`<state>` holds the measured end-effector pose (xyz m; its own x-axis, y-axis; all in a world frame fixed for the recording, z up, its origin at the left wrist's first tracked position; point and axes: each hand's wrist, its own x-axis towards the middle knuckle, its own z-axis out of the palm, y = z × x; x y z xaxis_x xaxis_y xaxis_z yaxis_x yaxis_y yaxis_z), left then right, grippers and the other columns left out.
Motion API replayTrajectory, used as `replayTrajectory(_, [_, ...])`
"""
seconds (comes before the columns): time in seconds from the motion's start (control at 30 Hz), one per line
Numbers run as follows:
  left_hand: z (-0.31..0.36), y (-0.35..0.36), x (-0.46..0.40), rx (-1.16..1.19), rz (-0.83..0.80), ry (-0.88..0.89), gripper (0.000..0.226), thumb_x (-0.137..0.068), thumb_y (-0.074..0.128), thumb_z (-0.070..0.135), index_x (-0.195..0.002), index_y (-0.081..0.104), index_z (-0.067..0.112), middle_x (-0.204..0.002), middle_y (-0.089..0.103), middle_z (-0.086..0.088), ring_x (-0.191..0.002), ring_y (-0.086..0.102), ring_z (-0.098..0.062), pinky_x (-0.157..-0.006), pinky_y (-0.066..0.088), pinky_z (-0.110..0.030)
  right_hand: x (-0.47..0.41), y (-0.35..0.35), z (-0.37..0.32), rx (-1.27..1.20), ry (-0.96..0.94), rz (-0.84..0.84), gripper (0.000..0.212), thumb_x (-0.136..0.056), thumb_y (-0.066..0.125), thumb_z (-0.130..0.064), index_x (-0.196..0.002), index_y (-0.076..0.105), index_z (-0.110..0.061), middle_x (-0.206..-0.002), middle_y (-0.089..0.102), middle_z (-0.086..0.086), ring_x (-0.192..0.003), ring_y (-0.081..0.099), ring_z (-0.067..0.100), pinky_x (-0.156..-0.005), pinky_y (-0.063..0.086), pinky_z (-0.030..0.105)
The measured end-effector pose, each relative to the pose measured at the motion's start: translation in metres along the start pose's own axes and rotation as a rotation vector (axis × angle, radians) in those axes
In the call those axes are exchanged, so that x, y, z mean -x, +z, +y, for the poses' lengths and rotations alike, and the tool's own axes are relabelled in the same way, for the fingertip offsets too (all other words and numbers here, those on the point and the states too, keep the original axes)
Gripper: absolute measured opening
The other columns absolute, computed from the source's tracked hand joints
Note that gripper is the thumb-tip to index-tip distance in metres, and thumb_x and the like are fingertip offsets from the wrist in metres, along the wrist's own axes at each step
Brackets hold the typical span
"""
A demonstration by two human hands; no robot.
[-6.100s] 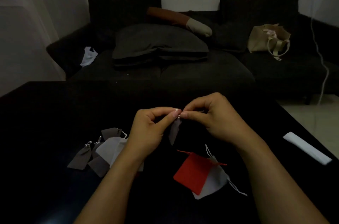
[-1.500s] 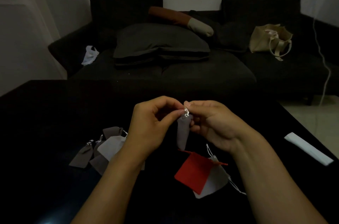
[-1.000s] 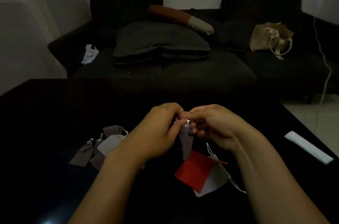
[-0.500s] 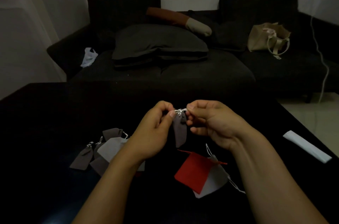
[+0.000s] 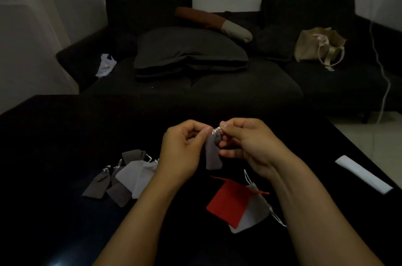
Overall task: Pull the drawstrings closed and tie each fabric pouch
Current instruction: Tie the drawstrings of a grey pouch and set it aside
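Note:
A small grey pouch (image 5: 212,153) hangs in the air over the black table (image 5: 54,135), gathered at its top. My left hand (image 5: 185,148) and my right hand (image 5: 245,143) both pinch its silvery drawstring (image 5: 215,129) at the top, fingertips nearly touching. To the left on the table lies a pile of grey and white pouches (image 5: 121,178) with silvery strings. Under my right forearm lies a red pouch (image 5: 230,204) on top of a white pouch (image 5: 254,215), their strings loose.
A white folded strip (image 5: 363,174) lies near the table's right edge. Beyond the table stands a dark sofa (image 5: 217,83) with cushions, a beige bag (image 5: 317,48) and a white cloth (image 5: 106,65). A white cable (image 5: 382,83) hangs at the right.
My hands dipped and rose again while working the string at the grey pouch's top. The pouches on the table have not moved.

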<state>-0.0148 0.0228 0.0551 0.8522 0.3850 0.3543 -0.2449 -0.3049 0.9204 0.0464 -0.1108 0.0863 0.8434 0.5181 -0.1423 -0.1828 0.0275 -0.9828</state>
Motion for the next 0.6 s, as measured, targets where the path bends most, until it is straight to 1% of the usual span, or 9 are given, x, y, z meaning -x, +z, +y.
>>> replayTrajectory(0.07, [-0.004, -0.003, -0.002, -0.030, 0.031, -0.017, 0.011, -0.093, 0.061, 0.005, -0.090, 0.072, 0.006, -0.078, 0.074, -0.001, -0.071, 0.071, -0.004, -0.062, 0.052, -0.015, -0.001, 0.002, 0.001, 0.002, 0.003, 0.000, 0.023, -0.100, 0.054, -0.016, -0.081, 0.063, -0.003, -0.071, 0.054, 0.008, -0.061, 0.057, 0.011, -0.051, 0.055, 0.023])
replayTrajectory(0.23, [-0.007, -0.007, -0.003, -0.091, 0.034, -0.044, 0.013, -0.096, 0.058, 0.012, -0.092, 0.070, 0.010, -0.081, 0.072, -0.001, -0.072, 0.069, -0.006, -0.061, 0.051, -0.018, -0.003, 0.006, 0.005, 0.020, -0.023, 0.047, 0.022, -0.100, 0.054, -0.015, -0.085, 0.063, -0.002, -0.072, 0.054, 0.009, -0.062, 0.057, 0.012, -0.052, 0.055, 0.023])
replayTrajectory(0.3, [-0.004, -0.003, -0.002, -0.028, 0.007, -0.127, 0.019, -0.099, 0.053, 0.017, -0.097, 0.069, 0.007, -0.085, 0.072, -0.007, -0.074, 0.069, -0.008, -0.063, 0.052, -0.021, -0.004, 0.006, 0.006, 0.015, -0.032, 0.061, 0.021, -0.100, 0.054, -0.015, -0.090, 0.064, 0.001, -0.072, 0.055, 0.009, -0.062, 0.057, 0.012, -0.052, 0.057, 0.024])
replayTrajectory(0.37, [0.000, 0.000, 0.000, 0.098, -0.061, -0.265, 0.027, -0.099, 0.052, 0.032, -0.101, 0.067, 0.010, -0.089, 0.072, -0.009, -0.078, 0.069, -0.013, -0.069, 0.055, -0.029, -0.006, 0.008, 0.010, 0.057, -0.037, 0.064, 0.021, -0.100, 0.054, -0.015, -0.092, 0.065, 0.001, -0.069, 0.057, 0.007, -0.060, 0.057, 0.011, -0.054, 0.058, 0.025])
replayTrajectory(0.4, [0.000, 0.000, 0.001, 0.174, -0.108, -0.331, 0.029, -0.093, 0.056, 0.039, -0.102, 0.066, 0.013, -0.089, 0.073, -0.008, -0.079, 0.070, -0.016, -0.070, 0.057, -0.033, -0.007, 0.009, 0.013, 0.090, -0.039, 0.061, 0.021, -0.100, 0.055, -0.015, -0.091, 0.065, 0.001, -0.069, 0.058, 0.006, -0.060, 0.058, 0.011, -0.055, 0.057, 0.025])
replayTrajectory(0.43, [-0.002, -0.001, 0.001, 0.199, -0.149, -0.370, 0.032, -0.087, 0.063, 0.039, -0.106, 0.063, 0.014, -0.091, 0.073, -0.008, -0.080, 0.072, -0.018, -0.071, 0.059, -0.036, -0.009, 0.011, 0.015, 0.112, -0.040, 0.058, 0.023, -0.100, 0.055, -0.017, -0.088, 0.065, 0.000, -0.069, 0.059, 0.007, -0.058, 0.058, 0.011, -0.055, 0.057, 0.025])
replayTrajectory(0.47, [-0.006, -0.004, 0.001, 0.151, -0.169, -0.375, 0.036, -0.083, 0.070, 0.032, -0.112, 0.060, 0.015, -0.096, 0.074, -0.009, -0.084, 0.073, -0.020, -0.074, 0.060, -0.038, -0.011, 0.011, 0.019, 0.129, -0.032, 0.048, 0.026, -0.100, 0.055, -0.020, -0.086, 0.066, -0.001, -0.069, 0.060, 0.007, -0.057, 0.059, 0.011, -0.055, 0.057, 0.026])
replayTrajectory(0.53, [-0.015, -0.017, -0.002, -0.095, -0.145, -0.346, 0.041, -0.083, 0.075, 0.012, -0.120, 0.056, 0.015, -0.106, 0.071, -0.013, -0.092, 0.071, -0.023, -0.079, 0.059, -0.035, -0.017, 0.005, 0.026, 0.230, -0.001, 0.040, 0.033, -0.099, 0.055, -0.030, -0.085, 0.067, -0.003, -0.070, 0.060, 0.007, -0.059, 0.059, 0.014, -0.057, 0.056, 0.028])
replayTrajectory(0.6, [-0.024, -0.039, -0.004, -0.471, -0.082, -0.317, 0.042, -0.085, 0.073, 0.011, -0.123, 0.055, 0.018, -0.114, 0.066, -0.009, -0.100, 0.066, -0.020, -0.083, 0.053, -0.029, -0.024, -0.006, 0.032, 0.610, 0.032, 0.041, 0.036, -0.092, 0.065, -0.038, -0.091, 0.069, -0.003, -0.080, 0.066, 0.009, -0.071, 0.063, 0.019, -0.066, 0.056, 0.034])
